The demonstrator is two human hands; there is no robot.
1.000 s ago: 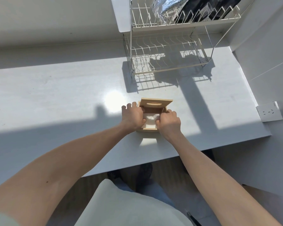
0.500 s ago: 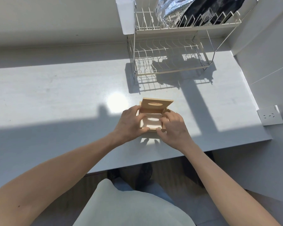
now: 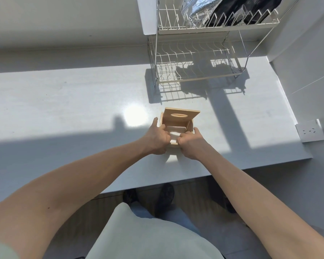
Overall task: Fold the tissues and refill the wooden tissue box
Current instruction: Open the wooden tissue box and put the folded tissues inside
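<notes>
Both hands reach into the open wooden tissue box: left hand and right hand have fingers curled, pressing the white tissues inside

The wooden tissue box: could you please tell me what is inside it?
White folded tissues lie inside the wooden tissue box, its lid raised. The left hand and right hand cover the near part.

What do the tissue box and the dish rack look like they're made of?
Tissue box: pale, matt wood or plywood by its tan colour and thin flat panels. Dish rack: thin metal wire, apparently cream-coated, with shinier bare-looking uprights.
</notes>
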